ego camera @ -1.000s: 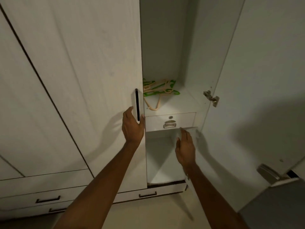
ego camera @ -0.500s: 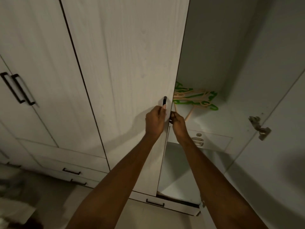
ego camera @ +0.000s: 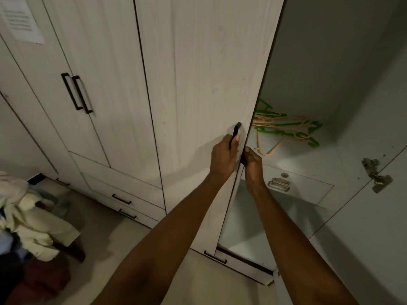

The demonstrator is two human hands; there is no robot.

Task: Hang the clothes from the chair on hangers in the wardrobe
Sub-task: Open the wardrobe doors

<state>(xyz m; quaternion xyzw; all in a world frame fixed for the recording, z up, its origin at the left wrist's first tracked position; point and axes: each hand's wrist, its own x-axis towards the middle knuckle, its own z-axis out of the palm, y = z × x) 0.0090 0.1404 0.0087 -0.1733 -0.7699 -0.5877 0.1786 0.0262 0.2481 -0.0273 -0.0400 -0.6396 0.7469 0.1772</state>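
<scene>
Pale, crumpled clothes (ego camera: 33, 219) heaped at far left. Left hand (ego camera: 223, 158) grips the slim black handle (ego camera: 235, 133) of the wood-grain wardrobe door (ego camera: 198, 84); right hand (ego camera: 253, 162) clasps the door's edge. Green and beige hangers (ego camera: 288, 130) lie tangled on the shelf (ego camera: 326, 164) beyond the fingers.

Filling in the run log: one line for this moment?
left hand: grips door handle | right hand: grips door edge | hangers: on shelf | clothes: not hung
</scene>
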